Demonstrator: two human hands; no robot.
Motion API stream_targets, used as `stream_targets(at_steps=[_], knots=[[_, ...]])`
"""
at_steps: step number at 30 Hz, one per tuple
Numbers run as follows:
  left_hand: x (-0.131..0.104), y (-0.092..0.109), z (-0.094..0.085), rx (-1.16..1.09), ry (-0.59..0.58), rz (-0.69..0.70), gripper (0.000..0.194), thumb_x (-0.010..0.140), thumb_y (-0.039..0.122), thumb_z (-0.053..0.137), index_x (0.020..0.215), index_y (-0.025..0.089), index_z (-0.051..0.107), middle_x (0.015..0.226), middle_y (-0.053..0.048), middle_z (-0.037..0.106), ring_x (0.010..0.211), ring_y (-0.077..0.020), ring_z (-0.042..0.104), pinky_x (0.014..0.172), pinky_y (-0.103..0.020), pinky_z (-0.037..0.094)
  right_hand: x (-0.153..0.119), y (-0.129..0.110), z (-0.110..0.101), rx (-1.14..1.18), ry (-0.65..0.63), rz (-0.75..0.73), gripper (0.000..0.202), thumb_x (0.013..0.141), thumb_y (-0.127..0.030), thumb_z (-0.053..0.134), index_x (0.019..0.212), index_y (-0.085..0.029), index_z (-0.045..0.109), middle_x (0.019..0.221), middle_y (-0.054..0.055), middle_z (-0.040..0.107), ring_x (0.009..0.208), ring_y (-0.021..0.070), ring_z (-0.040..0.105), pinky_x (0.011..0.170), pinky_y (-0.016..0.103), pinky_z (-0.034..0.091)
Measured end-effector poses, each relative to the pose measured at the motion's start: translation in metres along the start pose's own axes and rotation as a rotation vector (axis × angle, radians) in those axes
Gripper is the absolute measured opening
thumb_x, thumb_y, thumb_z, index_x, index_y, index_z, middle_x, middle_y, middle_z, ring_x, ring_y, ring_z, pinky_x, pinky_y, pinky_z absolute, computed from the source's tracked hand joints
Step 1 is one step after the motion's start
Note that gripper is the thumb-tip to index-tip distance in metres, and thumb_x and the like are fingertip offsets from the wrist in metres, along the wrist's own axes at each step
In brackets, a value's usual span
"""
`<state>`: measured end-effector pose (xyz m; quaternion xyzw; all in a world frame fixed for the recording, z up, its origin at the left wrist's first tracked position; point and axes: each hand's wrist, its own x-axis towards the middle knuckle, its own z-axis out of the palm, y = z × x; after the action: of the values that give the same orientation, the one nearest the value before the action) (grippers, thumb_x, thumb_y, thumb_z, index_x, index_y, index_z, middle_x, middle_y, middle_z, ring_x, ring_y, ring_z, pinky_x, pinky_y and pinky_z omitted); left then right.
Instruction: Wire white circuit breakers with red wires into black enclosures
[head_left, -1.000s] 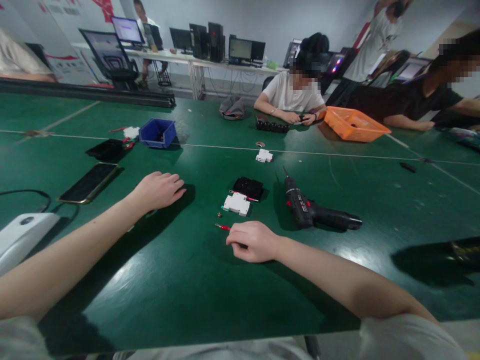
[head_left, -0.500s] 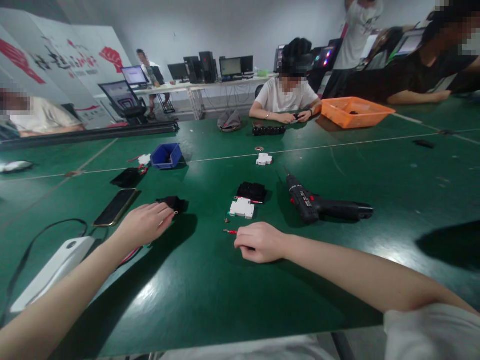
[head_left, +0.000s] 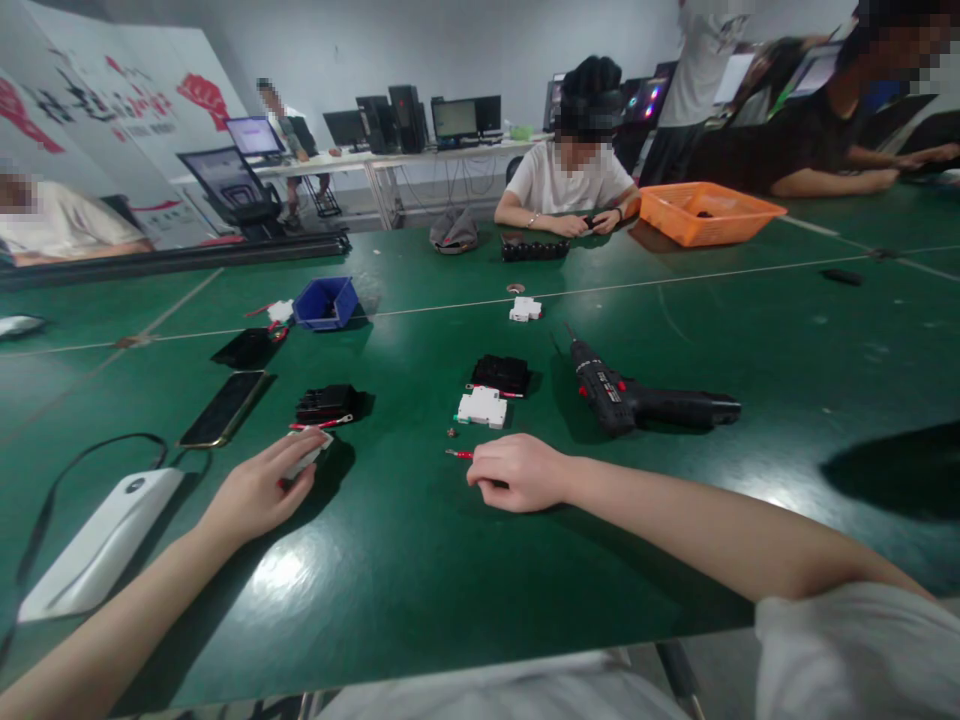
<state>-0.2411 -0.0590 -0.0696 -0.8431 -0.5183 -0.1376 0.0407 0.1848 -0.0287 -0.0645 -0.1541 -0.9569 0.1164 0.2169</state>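
At the green table [head_left: 420, 570], left hand [head_left: 251, 492] grips white module [head_left: 303, 461], seemingly light, rigid, best edge-held; right hand [head_left: 523, 473] pinches red lead [head_left: 463, 455].

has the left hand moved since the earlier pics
Yes, judged against the phone, the left hand has moved toward the near edge of the table.

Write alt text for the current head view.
Two bare hands work at a green table: the left is on a white part beside a black block; the right is at a red-sleeved wire, between a white module and the table's near edge. A drill lies to the right.
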Motion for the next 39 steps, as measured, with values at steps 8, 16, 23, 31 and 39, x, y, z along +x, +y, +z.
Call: stream_targets(at_steps=[8,16,23,31,39], knots=[[0.005,0.0,0.0,-0.011,-0.001,0.131,0.048,0.096,0.031,0.049,0.144,0.028,0.049,0.143,-0.008,0.062,0.129,-0.0259,0.061,0.108,-0.041,0.053,0.0,0.002,0.001,0.04,-0.004,0.003,0.013,0.088,-0.011,0.055,0.091,-0.017,0.066,0.082,0.002,0.066,0.072,0.0134,0.06,0.066,0.024,0.044],[0.032,-0.017,0.004,0.012,0.04,0.259,0.033,0.092,0.027,0.046,0.116,0.019,0.067,0.105,-0.011,0.074,0.098,-0.0275,0.07,0.088,-0.044,0.056,0.001,0.001,0.0,0.016,-0.016,0.012,0.012,0.089,-0.014,0.056,0.091,-0.018,0.067,0.082,0.003,0.068,0.073,0.0147,0.061,0.066,0.025,0.043],[0.042,-0.021,0.014,0.029,0.096,0.152,0.048,0.095,0.036,0.049,0.141,0.023,0.053,0.158,-0.013,0.04,0.149,-0.0391,0.032,0.119,-0.062,0.031,0.001,0.001,-0.002,0.045,-0.023,0.015,0.013,0.089,-0.013,0.056,0.092,-0.017,0.068,0.083,0.003,0.069,0.074,0.0147,0.061,0.067,0.025,0.044],[0.068,-0.032,0.028,-0.095,0.01,0.124,0.044,0.098,0.039,0.046,0.138,0.022,0.054,0.162,-0.012,0.03,0.152,-0.0373,0.025,0.122,-0.061,0.028,0.001,0.001,-0.001,0.06,-0.01,0.017,0.013,0.089,-0.013,0.056,0.091,-0.017,0.068,0.081,0.003,0.068,0.073,0.0146,0.061,0.066,0.025,0.044],[0.148,-0.024,0.058,-0.148,0.089,0.164,0.042,0.096,0.041,0.047,0.126,0.016,0.062,0.152,-0.017,0.04,0.147,-0.0348,0.033,0.122,-0.057,0.03,0.002,0.001,-0.002,0.056,-0.019,0.024,0.013,0.088,-0.013,0.056,0.091,-0.018,0.068,0.082,0.003,0.069,0.072,0.0149,0.061,0.065,0.025,0.044]])
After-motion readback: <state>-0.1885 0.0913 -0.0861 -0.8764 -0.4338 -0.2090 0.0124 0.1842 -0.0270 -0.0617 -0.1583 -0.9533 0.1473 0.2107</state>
